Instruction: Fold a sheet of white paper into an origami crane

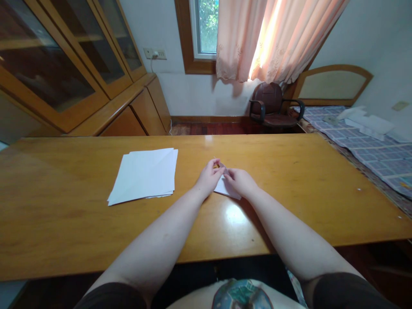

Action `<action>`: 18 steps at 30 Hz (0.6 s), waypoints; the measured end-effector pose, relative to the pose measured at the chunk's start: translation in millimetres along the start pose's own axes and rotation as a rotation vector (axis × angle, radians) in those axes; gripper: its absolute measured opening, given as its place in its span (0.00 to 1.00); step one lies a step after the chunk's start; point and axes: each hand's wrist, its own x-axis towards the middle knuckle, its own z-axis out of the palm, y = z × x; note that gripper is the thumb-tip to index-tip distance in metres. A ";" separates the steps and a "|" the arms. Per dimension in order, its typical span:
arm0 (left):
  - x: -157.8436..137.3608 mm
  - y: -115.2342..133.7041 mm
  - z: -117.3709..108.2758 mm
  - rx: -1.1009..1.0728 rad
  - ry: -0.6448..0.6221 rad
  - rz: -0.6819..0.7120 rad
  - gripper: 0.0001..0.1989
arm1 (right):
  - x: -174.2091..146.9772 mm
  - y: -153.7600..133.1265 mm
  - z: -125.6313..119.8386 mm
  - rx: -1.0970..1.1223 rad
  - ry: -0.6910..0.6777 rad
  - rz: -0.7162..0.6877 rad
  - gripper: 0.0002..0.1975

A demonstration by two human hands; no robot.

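Observation:
A small folded piece of white paper lies on the wooden table in front of me. My left hand pinches its far left part, thumb and fingers bent round the edge. From the right, my right hand grips the same paper, its fingertips close to my left thumb. A flap of the paper stands up between the two hands. The fingers partly cover the folds, so the exact shape is hidden. To the left lies a stack of white paper sheets, slightly uneven at its edges, touched by neither hand.
The wooden table spans the view. Beyond it are a glass-door cabinet at left, a brown office chair and a curtained window. A bed with a checked cover and white papers stands at right.

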 end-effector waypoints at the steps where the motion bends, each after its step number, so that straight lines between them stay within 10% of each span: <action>1: -0.1 0.1 -0.5 -0.015 -0.018 0.006 0.21 | 1.4 2.1 0.6 0.031 0.033 0.051 0.15; 9: 6.4 2.5 -6.9 -0.091 0.118 0.037 0.23 | 14.7 15.8 0.3 0.998 0.363 0.214 0.17; 13: 4.5 6.6 -2.1 -0.269 -0.036 -0.073 0.31 | 14.7 9.0 0.9 1.336 0.202 0.255 0.21; 18: 4.3 5.1 -7.0 -0.120 -0.051 -0.083 0.25 | 14.2 12.4 0.1 1.244 0.042 0.259 0.22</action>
